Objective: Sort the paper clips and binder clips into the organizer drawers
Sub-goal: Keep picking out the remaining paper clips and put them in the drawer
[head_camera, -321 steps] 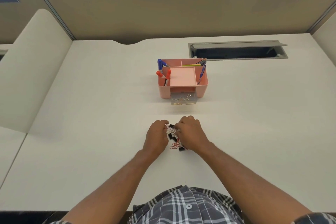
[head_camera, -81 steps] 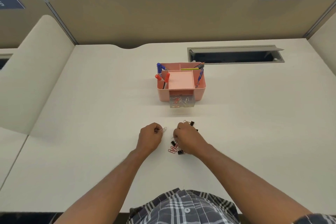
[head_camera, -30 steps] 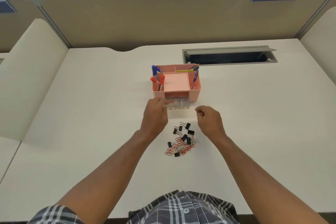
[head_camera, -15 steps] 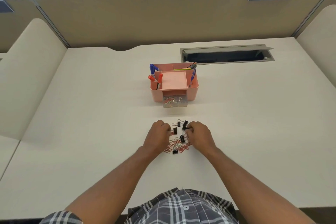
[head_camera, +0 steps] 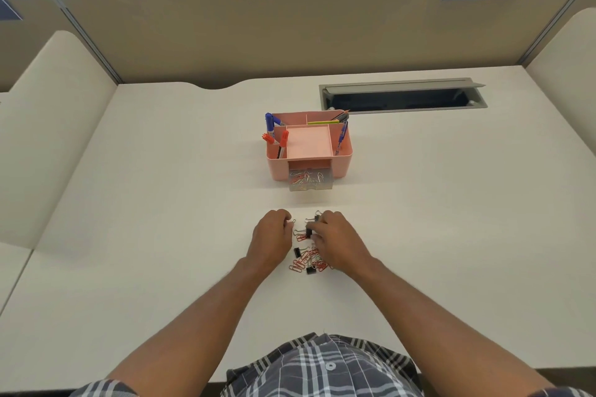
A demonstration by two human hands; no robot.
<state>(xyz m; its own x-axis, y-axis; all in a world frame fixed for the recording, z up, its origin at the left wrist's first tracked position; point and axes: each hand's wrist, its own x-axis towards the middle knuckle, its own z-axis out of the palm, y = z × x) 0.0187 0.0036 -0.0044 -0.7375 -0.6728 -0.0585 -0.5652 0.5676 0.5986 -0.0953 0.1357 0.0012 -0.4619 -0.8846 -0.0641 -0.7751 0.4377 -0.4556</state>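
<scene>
A pink desk organizer (head_camera: 340, 167) stands mid-desk with its clear lower drawer (head_camera: 310, 180) pulled out, and several paper clips lie in it. A pile of red and silver paper clips and black binder clips (head_camera: 306, 260) lies on the desk between my hands. My left hand (head_camera: 271, 237) is curled just left of the pile, with a silver paper clip (head_camera: 293, 221) at its fingertips. My right hand (head_camera: 337, 240) covers the pile's right side, thumb and fingers pinched at a black binder clip (head_camera: 309, 231). Part of the pile is hidden under it.
Blue and red markers (head_camera: 274, 135) and pencils (head_camera: 324, 122) stand in the organizer's top compartments. An open cable trough (head_camera: 401, 99) is set into the desk behind it. Beige partition walls (head_camera: 290, 35) close off the back and sides.
A second ago my left hand was at the drawer and my right hand was raised. Both have come back to the pile, and the fingers now work at its far edge.
</scene>
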